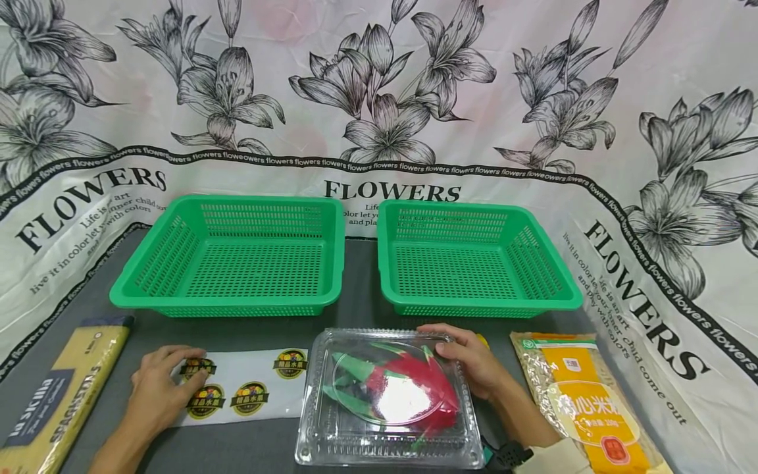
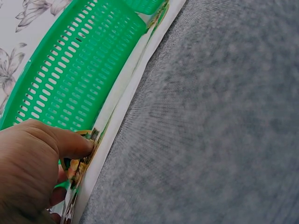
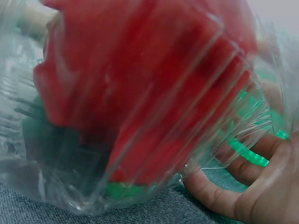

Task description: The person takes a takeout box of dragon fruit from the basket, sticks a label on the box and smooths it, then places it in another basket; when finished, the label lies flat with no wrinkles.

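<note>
My left hand (image 1: 162,385) pinches the left end of a white sticker sheet (image 1: 287,398), its thumb over one of the round black-and-gold fruit labels. In the left wrist view the sheet (image 2: 105,144) appears almost edge-on, with the thumb on its face and other fingers partly hidden behind it. My right hand (image 1: 474,359) grips the back right corner of a clear plastic clamshell box (image 1: 312,421), thumb on the lid and fingers along the side. Inside the box lies a red dragon fruit (image 1: 435,395) with green tips. The lid is down, and the box overlaps the sheet's right end.
Two green perforated baskets, a left one (image 1: 237,311) and a right one (image 1: 480,305), stand at the back against a flower-printed cloth (image 1: 379,138). A spaghettini pack (image 1: 65,395) lies at the left; a yellow food packet (image 1: 592,395) lies at the right. The tabletop (image 1: 237,454) is grey.
</note>
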A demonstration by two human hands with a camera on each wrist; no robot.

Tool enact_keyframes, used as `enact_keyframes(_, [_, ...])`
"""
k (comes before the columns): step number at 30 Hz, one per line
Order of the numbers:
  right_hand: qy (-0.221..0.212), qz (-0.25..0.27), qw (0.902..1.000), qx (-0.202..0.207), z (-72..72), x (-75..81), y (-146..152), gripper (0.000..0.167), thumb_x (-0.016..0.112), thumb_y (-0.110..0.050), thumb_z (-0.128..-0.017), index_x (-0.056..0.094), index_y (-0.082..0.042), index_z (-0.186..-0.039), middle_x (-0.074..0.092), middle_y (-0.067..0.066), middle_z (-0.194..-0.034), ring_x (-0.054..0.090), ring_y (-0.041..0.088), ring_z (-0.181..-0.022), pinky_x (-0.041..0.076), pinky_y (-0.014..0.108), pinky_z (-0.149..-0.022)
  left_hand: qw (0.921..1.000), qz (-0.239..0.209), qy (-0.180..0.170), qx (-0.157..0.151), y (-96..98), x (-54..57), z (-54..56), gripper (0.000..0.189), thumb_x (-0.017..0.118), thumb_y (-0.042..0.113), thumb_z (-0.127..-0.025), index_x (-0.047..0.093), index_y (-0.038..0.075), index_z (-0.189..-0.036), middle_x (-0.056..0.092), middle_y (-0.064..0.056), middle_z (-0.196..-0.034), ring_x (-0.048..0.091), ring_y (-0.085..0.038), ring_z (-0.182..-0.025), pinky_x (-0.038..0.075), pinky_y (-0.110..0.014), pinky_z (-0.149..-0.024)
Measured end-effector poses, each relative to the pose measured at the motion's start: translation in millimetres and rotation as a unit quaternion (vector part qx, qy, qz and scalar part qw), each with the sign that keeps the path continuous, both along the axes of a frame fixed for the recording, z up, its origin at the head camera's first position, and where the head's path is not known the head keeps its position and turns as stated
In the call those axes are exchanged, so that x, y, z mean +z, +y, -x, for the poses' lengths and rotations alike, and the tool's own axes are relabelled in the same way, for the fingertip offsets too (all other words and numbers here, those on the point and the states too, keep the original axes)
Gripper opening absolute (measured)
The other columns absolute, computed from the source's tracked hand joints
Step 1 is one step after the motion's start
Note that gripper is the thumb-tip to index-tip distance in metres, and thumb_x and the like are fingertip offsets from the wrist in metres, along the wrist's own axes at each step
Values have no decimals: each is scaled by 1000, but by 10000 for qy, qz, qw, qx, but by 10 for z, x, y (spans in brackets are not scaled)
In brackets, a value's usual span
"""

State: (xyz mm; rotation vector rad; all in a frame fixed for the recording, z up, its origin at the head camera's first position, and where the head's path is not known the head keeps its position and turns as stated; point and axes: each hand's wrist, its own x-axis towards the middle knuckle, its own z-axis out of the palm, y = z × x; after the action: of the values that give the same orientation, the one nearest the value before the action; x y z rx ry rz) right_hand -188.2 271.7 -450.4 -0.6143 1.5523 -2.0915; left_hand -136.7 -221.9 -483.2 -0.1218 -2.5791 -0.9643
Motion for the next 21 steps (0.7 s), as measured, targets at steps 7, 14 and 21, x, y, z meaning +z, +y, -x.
enact_keyframes(7, [-1, -4, 10000, -1, -4, 4, 1, 38, 43, -2, -98, 54, -1, -134, 60, 15, -121, 65, 25, -99, 54, 42, -78, 9996, -130, 260, 28, -8, -15, 15, 32, 77, -4, -71, 71, 1, -102, 62, -17, -97, 44, -37, -100, 25, -61, -79])
enact_keyframes(14, [25, -12, 10000, -13, -5, 4, 2, 38, 43, -2, -98, 55, -2, -134, 60, 15, -121, 64, 24, -98, 54, 42, -78, 9972, -238, 541, 467, 1, -24, 21, 18, 73, -9, -78, 74, 3, -92, 64, -7, -88, 45, -12, -91, 34, -30, -78])
enact_keyframes(21, [8, 0, 10000, -7, -2, -5, 1, 38, 43, -2, -98, 56, -4, -133, 60, 15, -121, 64, 24, -98, 54, 42, -78, 9958, -465, 536, 580, -4, -17, 13, 13, 72, -7, -82, 73, 5, -87, 63, 3, -86, 45, 3, -88, 31, -15, -78])
